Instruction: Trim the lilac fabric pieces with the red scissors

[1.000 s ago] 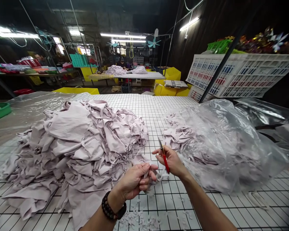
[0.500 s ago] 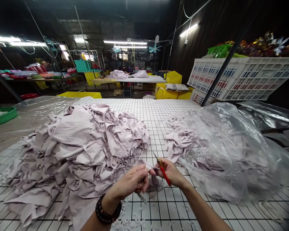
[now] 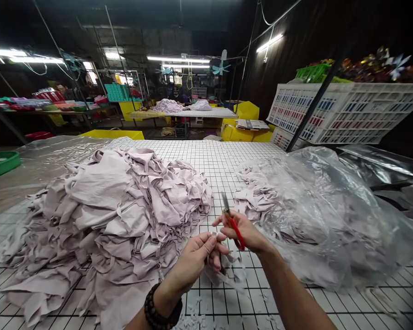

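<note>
My left hand [image 3: 203, 251], with a dark bead bracelet at the wrist, pinches a small pale lilac fabric piece [image 3: 223, 275] that hangs blurred below the fingers. Close by on the right, my right hand [image 3: 242, 233] is closed round red-handled scissors [image 3: 236, 231], whose blades point up and away over the table. The fingertips of both hands nearly meet. A large heap of lilac fabric pieces [image 3: 124, 206] lies left of my hands. On the right, more lilac pieces [image 3: 258, 195] lie partly under a clear plastic bag [image 3: 316, 215]. Tiny scraps [image 3: 196, 316] are scattered on the table below.
The white table [image 3: 223, 156] has a black grid. A green basin [image 3: 2, 162] stands at the left edge. White crates [image 3: 330, 110] are stacked at the right behind a dark post. Yellow bins [image 3: 248, 133] and another table [image 3: 213, 112] stand farther back, where a person sits.
The scissors have swung more upright and lifted slightly with my right hand. My left hand has shifted a little right, and the fabric piece in it has moved.
</note>
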A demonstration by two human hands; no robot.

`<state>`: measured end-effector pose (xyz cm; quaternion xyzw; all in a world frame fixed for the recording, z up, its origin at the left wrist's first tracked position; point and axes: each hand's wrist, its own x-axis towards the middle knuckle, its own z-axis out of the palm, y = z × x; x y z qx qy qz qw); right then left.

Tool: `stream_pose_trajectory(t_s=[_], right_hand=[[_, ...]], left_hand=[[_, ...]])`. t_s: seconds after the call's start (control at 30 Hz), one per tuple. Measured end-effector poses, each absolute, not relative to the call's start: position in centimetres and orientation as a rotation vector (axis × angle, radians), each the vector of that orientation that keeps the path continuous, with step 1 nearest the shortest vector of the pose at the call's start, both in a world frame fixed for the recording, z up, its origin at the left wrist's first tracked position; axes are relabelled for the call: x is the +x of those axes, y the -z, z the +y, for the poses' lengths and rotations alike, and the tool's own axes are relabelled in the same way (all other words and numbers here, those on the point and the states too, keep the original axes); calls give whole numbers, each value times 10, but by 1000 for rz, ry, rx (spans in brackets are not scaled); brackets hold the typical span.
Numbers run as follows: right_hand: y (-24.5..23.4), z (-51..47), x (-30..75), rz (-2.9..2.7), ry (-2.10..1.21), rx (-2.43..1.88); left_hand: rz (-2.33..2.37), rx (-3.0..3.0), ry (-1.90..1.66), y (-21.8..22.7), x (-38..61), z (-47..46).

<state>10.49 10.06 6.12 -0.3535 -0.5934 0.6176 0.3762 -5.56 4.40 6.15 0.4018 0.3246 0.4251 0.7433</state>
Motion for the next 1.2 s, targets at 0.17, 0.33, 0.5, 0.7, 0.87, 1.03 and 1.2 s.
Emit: stream_pose_trajectory(t_s=[0.17,0.33,0.5,0.7,0.87,1.03,1.2], right_hand=[[-35,74,110,-1308,-1739,-820],[-18,80,102,-1252,-1510,-952],[-26,78,111,-1426,-1554,-1070],[-54,55,142,-1908,-966,-1483],[-71,37,136,-2155,-701,-1588],[-77,33,126,-2178,-615,-1596],[-73,34,126,-2164,-572,-1584]], left_hand=[[751,923,-943,-53,-61,47],[1011,1181,-1152,-47,-66,41],[751,958,-1101,-37,-62,43],[844,1019,-1157,-29,-59,45],[940,1257,-1171,-28,-59,43],[911,1285,-1148,-28,-58,41],[905,1298,-1107,-32,-60,40]])
